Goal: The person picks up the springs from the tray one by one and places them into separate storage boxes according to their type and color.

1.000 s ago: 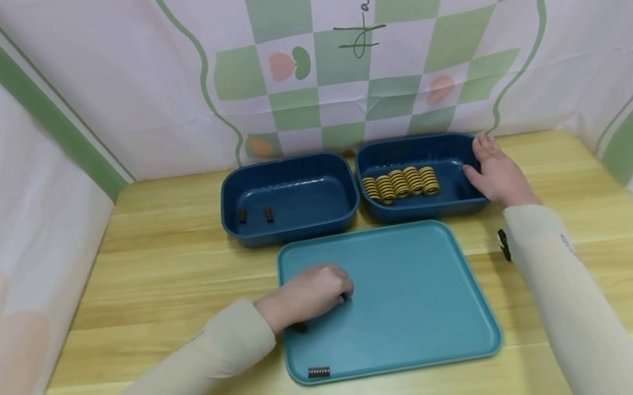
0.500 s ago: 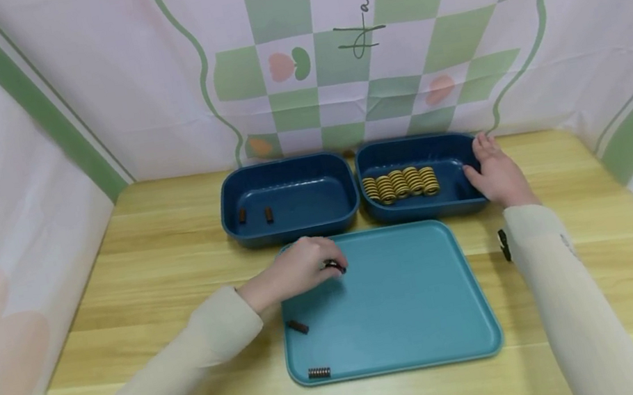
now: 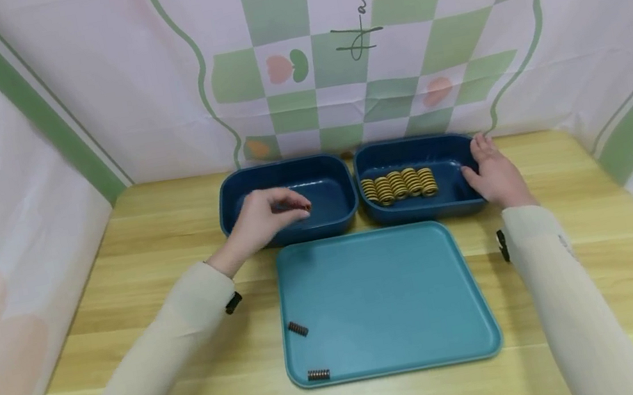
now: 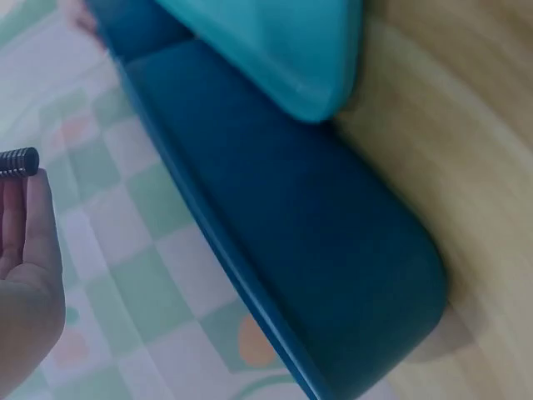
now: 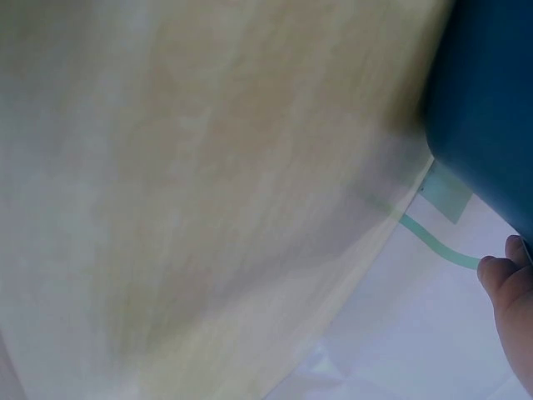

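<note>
In the head view my left hand (image 3: 262, 220) pinches a small dark coil spring (image 3: 306, 208) over the left blue bin (image 3: 326, 197). The left wrist view shows this spring (image 4: 18, 162) between thumb and fingers, its ribbed side and round end visible. My right hand (image 3: 498, 176) holds the right end of the right blue bin (image 3: 452, 175), thumb inside the wall and fingers along the rim. In that bin several gold springs (image 3: 400, 185) lie in a row. Two dark springs lie on the teal tray (image 3: 385, 298): one at its left edge (image 3: 298, 328), one at the front left corner (image 3: 319, 374).
Both bins stand side by side at the back of the wooden table (image 3: 171, 237), just behind the tray. A patterned cloth (image 3: 295, 109) rises directly behind them. My left hand hides part of the left bin's floor.
My left hand has picked a dark spring up off the tray and carried it away from me, over the left bin. The right hand has kept its place.
</note>
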Motion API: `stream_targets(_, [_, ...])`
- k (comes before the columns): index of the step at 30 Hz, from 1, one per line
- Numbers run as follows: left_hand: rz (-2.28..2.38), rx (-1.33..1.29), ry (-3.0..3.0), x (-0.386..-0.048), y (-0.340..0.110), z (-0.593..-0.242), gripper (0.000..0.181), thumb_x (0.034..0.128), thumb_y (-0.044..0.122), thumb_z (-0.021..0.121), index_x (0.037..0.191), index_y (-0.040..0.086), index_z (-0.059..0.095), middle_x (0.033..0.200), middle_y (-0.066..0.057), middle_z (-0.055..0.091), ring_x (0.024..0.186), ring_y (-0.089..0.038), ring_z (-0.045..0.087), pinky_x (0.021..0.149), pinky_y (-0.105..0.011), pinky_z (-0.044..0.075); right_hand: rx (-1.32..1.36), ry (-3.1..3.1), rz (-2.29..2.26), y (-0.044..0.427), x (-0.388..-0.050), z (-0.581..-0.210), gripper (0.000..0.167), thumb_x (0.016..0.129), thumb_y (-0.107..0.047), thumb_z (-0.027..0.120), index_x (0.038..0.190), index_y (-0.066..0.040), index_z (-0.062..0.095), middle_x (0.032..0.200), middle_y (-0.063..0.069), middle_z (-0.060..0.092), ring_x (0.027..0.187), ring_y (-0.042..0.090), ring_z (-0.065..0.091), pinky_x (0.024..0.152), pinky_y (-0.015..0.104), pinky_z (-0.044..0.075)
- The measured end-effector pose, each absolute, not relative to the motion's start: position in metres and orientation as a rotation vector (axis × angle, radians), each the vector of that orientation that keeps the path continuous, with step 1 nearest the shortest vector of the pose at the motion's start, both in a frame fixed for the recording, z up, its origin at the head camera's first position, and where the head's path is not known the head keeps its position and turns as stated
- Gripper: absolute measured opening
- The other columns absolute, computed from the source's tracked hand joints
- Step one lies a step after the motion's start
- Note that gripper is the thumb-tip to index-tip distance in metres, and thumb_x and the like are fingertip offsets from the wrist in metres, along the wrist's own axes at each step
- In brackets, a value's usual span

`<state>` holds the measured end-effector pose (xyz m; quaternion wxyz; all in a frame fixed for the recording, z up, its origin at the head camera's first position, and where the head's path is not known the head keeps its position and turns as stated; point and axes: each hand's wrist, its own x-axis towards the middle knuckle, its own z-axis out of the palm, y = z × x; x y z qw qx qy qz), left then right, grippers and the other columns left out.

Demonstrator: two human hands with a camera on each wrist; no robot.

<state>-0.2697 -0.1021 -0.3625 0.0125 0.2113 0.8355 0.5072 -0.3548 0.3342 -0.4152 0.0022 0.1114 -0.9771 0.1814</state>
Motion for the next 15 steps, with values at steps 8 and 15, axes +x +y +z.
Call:
stream_targets(8, [2.296,0.166,2.060,-0.294,-0.126,-0.358,0.009,0.0895,0.001,0.062,0.093,0.005,0.069,0.090,-0.001,0.067,0.083,-0.014,0.064,0.081,-0.026,0.051,0.351,-3.054,0.556,0.334,-0.355,-0.415,0.066,0.100,-0.023,0.042,0.143,0.016,0.010,0.150,0.032,0.002,0.140,0.041,-0.003,0.113,0.049,0.004])
stream_targets(15, [2.457,-0.155,1.833,-0.307,-0.141,-0.362,0.011,0.0907,-0.002,0.059,0.093,0.005,0.067,0.085,-0.001,0.066,0.081,-0.012,0.065,0.081,-0.024,0.052,0.354,-3.058,0.558,0.335,-0.354,-0.414,0.066,0.100,-0.024,0.041,0.143,0.016,0.009,0.150,0.032,0.002,0.140,0.041,-0.003,0.113,0.050,0.004])
